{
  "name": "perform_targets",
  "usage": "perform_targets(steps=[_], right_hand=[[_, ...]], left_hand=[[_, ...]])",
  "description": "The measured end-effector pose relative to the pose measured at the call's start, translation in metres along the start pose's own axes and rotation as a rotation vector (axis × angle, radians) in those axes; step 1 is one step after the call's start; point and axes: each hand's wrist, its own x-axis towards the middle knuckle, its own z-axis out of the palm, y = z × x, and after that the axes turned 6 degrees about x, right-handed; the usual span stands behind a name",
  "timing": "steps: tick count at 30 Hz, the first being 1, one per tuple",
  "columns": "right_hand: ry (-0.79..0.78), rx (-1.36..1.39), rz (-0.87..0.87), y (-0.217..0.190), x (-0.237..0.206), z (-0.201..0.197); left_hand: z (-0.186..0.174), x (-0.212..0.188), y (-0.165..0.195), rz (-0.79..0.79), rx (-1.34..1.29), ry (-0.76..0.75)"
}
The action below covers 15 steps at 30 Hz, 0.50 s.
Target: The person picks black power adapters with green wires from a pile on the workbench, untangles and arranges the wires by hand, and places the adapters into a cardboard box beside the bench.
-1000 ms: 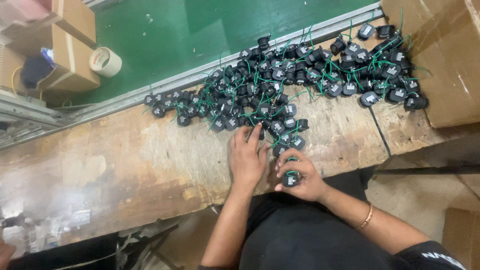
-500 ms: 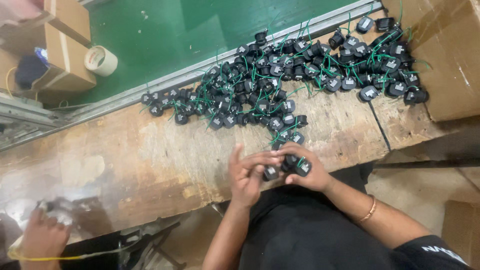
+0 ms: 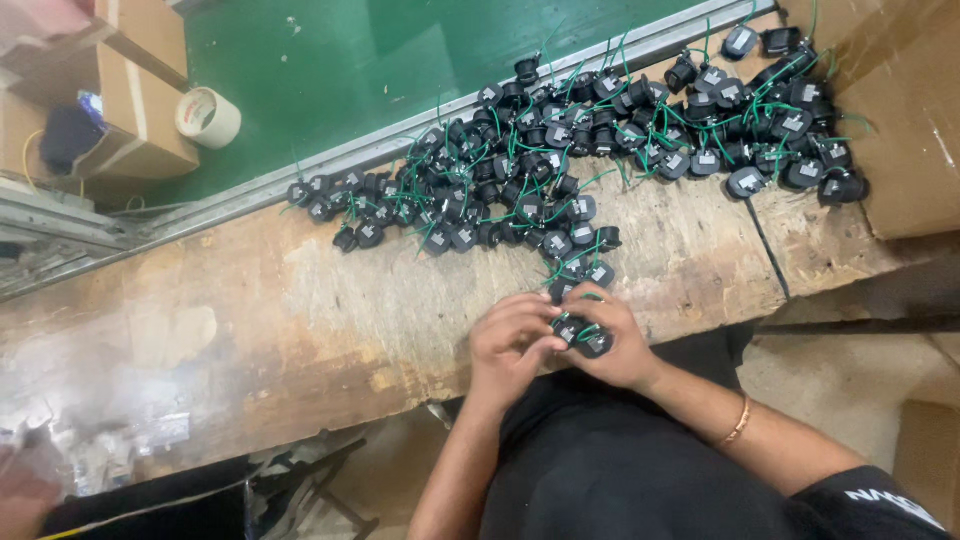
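Both hands meet at the near edge of a worn wooden bench point(image 3: 300, 300). My left hand point(image 3: 508, 345) pinches a small black round part with green wires point(image 3: 566, 330). Beside it my right hand point(image 3: 618, 340), with a bangle at the wrist, grips another black part point(image 3: 594, 343). The two parts touch between my fingers. Just beyond my hands lie a few loose black parts point(image 3: 590, 272), trailing from a long pile of several black parts with green wires point(image 3: 600, 140) across the bench's far side.
A metal rail point(image 3: 330, 165) borders the bench; beyond it is a green floor point(image 3: 400, 60) with a tape roll point(image 3: 208, 117) and cardboard boxes point(image 3: 140, 90). A large cardboard box point(image 3: 900, 110) stands at the right. Plastic-wrapped items point(image 3: 150, 440) lie at the left.
My hands drew back from the pile's edge to the near bench edge, each taking a black part, and now press the two parts together. A hand seen at lower left has gone.
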Motion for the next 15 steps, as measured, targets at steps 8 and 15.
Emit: perform_targets(steps=[8, 15], right_hand=[[0.033, 0.065, -0.03, 0.005, -0.002, -0.003], [-0.017, 0.988, 0.161, -0.004, 0.003, -0.014]], left_hand=[[0.015, 0.021, 0.017, -0.165, 0.111, 0.124], [-0.014, 0.077, -0.002, -0.044, 0.705, 0.109]])
